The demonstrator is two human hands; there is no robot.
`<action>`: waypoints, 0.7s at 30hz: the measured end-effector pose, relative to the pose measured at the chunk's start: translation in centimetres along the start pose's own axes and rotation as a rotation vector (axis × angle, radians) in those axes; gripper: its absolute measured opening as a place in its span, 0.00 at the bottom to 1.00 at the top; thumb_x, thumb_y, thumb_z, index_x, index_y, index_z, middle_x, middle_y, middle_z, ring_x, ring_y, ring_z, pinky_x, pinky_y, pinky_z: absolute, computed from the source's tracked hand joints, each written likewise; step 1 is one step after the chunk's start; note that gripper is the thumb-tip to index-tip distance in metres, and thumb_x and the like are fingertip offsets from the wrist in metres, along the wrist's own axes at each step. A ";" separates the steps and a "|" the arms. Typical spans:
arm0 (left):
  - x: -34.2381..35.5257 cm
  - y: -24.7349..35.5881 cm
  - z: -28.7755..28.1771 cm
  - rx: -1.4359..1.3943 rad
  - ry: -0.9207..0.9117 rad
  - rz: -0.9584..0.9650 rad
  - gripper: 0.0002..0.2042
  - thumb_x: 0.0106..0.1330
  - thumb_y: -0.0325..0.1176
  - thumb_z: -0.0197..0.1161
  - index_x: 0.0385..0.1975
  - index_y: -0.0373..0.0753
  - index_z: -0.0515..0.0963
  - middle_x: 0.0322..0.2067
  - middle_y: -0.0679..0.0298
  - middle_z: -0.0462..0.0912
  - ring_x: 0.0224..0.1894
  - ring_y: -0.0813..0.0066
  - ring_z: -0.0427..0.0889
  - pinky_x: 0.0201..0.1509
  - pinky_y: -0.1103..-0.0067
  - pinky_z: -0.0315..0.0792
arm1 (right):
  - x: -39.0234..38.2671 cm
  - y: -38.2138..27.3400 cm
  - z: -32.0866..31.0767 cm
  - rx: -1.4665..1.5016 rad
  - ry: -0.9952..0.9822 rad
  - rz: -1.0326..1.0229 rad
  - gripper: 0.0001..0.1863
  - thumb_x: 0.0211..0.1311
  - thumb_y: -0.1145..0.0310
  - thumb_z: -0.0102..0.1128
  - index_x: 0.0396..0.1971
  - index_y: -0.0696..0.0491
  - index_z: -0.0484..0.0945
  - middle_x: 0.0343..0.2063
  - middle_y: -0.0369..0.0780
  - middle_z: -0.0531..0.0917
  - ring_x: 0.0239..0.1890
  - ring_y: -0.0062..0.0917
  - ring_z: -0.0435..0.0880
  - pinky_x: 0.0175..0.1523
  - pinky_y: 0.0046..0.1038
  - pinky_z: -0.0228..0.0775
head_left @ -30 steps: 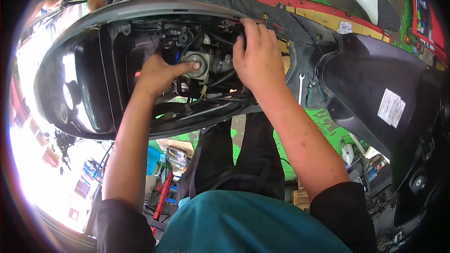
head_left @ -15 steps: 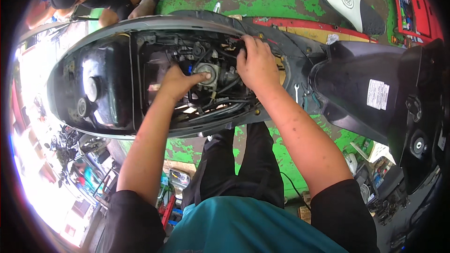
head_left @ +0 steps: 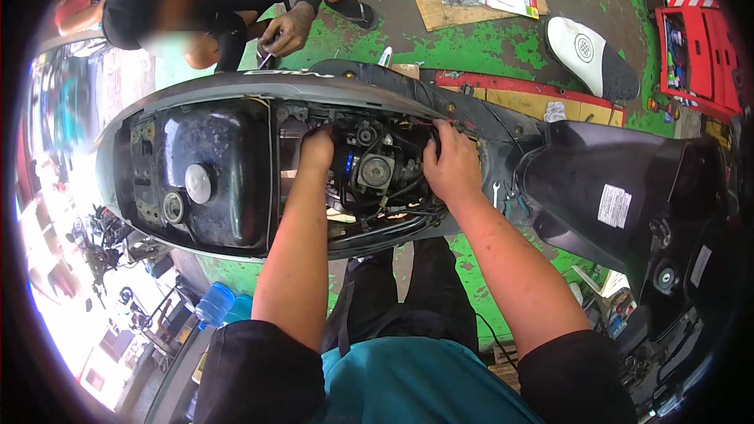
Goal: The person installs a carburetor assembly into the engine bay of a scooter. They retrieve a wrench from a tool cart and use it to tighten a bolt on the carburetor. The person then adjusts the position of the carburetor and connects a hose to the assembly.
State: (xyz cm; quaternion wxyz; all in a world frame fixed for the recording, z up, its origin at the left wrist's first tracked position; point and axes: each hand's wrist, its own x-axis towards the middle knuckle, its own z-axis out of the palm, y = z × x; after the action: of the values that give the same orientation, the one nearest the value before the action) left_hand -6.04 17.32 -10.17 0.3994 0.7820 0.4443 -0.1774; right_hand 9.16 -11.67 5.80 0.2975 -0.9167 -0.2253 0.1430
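A scooter with its seat off lies across the view, its engine bay uncovered. Inside the bay is a round-topped metal carburetor [head_left: 376,172] among black hoses. My left hand [head_left: 317,149] reaches down into the bay to the left of the carburetor, its fingers hidden among the dark parts. My right hand [head_left: 453,163] rests at the right end of the opening, fingers bent over the dark parts there and thumb apart from them. The black fuel tank [head_left: 228,145] with its round cap [head_left: 198,183] sits left of the bay.
On the scooter's floorboard lie a wrench [head_left: 495,193] and green-handled pliers [head_left: 516,202]. Across the scooter a co-worker crouches, a hand [head_left: 287,31] holding a thin object. Beyond are cardboard [head_left: 428,0], a black-and-white scooter seat [head_left: 589,55] and a red tool cabinet [head_left: 695,63].
My view has shifted, so the scooter sits lower and further right. My left hand has gone deeper into the bay, its thumb off the carburetor top. The co-worker's hand has risen from the scooter's edge.
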 end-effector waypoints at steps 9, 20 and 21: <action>-0.3 9.6 -3.2 -0.175 -0.392 -0.314 0.23 0.71 0.40 0.58 0.61 0.36 0.82 0.65 0.50 0.80 0.65 0.58 0.78 0.71 0.67 0.66 | 0.5 0.8 -0.1 0.013 -0.068 0.113 0.22 0.68 0.68 0.58 0.60 0.57 0.75 0.45 0.54 0.85 0.48 0.53 0.83 0.54 0.50 0.74; 1.5 7.0 -2.1 -0.302 -0.486 -0.362 0.25 0.70 0.44 0.63 0.63 0.38 0.81 0.64 0.53 0.81 0.63 0.60 0.78 0.71 0.66 0.66 | 0.4 1.1 0.3 0.001 -0.037 0.067 0.23 0.67 0.68 0.58 0.61 0.59 0.74 0.44 0.53 0.86 0.46 0.51 0.84 0.52 0.48 0.76; 1.2 7.4 -2.0 -0.401 -0.500 -0.410 0.24 0.70 0.44 0.62 0.62 0.38 0.82 0.62 0.53 0.82 0.60 0.61 0.80 0.68 0.66 0.69 | 0.3 1.1 0.3 0.006 -0.033 0.064 0.23 0.67 0.68 0.58 0.60 0.59 0.74 0.43 0.53 0.86 0.46 0.52 0.85 0.52 0.48 0.76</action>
State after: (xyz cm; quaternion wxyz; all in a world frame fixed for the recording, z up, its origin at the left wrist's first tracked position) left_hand 0.67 17.42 -6.28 0.5969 0.5158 0.5061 -0.3486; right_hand 9.69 -12.17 4.83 0.2917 -0.9201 -0.2001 0.1681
